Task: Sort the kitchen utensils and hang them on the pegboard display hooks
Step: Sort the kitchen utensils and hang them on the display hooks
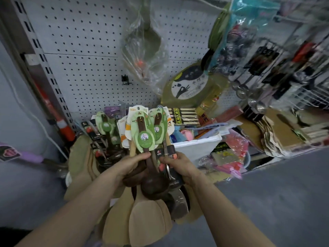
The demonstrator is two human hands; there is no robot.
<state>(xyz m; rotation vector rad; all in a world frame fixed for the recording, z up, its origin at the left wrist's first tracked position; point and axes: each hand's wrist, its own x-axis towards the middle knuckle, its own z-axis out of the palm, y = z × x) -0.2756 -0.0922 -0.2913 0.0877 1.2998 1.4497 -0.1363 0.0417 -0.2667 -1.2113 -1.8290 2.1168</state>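
Purple-handled utensil with a dark label lies at the far left edge, near an orange and white cone leaning against the slotted upright of the grey perforated pegboard. One small black hook sticks out of the board, and just right of it a green ladle in a clear plastic bag hangs from higher up. The left forearm reaches forward and up from the lower left, and the left hand is wrapped around a bundle of dark brown wooden spoons with green leaf-shaped cards, fingers closed on the handles, the cards pointing up and the bowls hanging below the palm. Beneath the bundle lie pale wooden spatulas. The right forearm comes in from the lower right; the right hand is curled around a neighbouring carded utensil with a black label, its fingers touching the bundle's side. Behind the hands a white foam box holds mixed packets, and farther right metal ladles hang from a white wire rack.
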